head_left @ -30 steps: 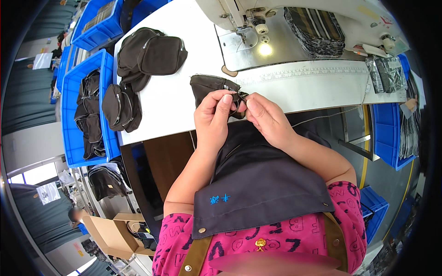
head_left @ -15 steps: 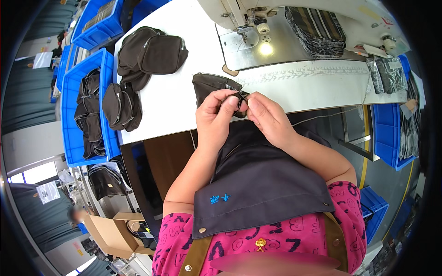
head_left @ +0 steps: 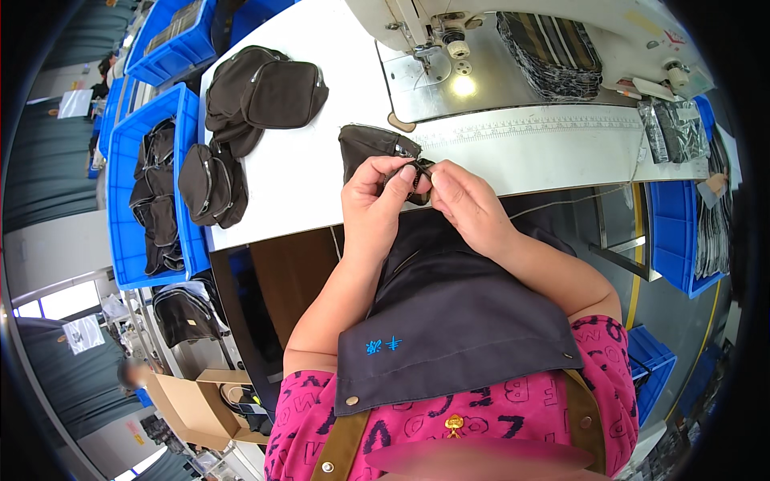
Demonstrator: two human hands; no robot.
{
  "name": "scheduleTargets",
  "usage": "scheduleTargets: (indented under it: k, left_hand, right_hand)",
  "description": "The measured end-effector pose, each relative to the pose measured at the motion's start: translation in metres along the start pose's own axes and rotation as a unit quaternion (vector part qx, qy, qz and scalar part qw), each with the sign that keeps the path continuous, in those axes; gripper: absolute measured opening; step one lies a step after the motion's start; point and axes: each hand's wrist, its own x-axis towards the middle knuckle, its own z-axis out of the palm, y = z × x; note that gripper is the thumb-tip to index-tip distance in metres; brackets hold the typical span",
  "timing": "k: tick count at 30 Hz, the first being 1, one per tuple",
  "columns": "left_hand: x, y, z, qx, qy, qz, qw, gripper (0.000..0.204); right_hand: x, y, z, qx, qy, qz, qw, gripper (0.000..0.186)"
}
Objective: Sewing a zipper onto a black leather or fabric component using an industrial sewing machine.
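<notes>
A dark brown fabric pouch [head_left: 365, 147] with a zipper lies at the table's front edge. My left hand [head_left: 377, 196] pinches its near edge, where a strip of zipper curls around the fingers. Close beside it, my right hand [head_left: 469, 204] has thumb and forefinger pressed together on the same edge. The fingertips of both hands almost meet, and the small part between them is largely covered. Beyond the pouch stands a white sewing machine [head_left: 393, 20], its needle area lit.
Several finished-looking dark pouches [head_left: 285, 94] lie on the white table [head_left: 297, 176] at left. A blue bin [head_left: 191, 232] with more pouches adjoins it. Striped fabric pieces [head_left: 553, 52] are stacked on the machine bed. Another blue bin [head_left: 672, 232] and plastic-wrapped packets [head_left: 678, 132] are at right.
The pouch body has shifted very slightly at its far left corner. Both hands keep nearly the same place and grip.
</notes>
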Motion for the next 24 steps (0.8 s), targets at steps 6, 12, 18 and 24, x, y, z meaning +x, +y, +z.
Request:
scheduleTargets:
  k: [6, 12, 18, 24]
  left_hand:
    - [-0.0001, -0.0003, -0.0003, -0.013, 0.002, 0.003, 1.000, 0.010]
    - [-0.0005, 0.0013, 0.0006, -0.014, -0.002, 0.015, 1.000, 0.009]
    - [-0.0007, -0.0012, -0.0007, -0.030, -0.006, 0.016, 0.999, 0.010]
    - [-0.0052, 0.0016, 0.0013, 0.064, -0.005, 0.052, 0.997, 0.010]
  right_hand:
    - [0.0009, -0.0036, -0.0001, 0.004, -0.007, 0.008, 1.000, 0.038]
    - [0.0002, -0.0036, 0.0019, 0.049, -0.002, 0.025, 0.998, 0.038]
    - [0.0013, -0.0027, 0.0007, 0.007, -0.001, 0.007, 1.000, 0.039]
    - [0.0032, -0.0030, -0.0003, 0.037, 0.003, 0.010, 0.999, 0.038]
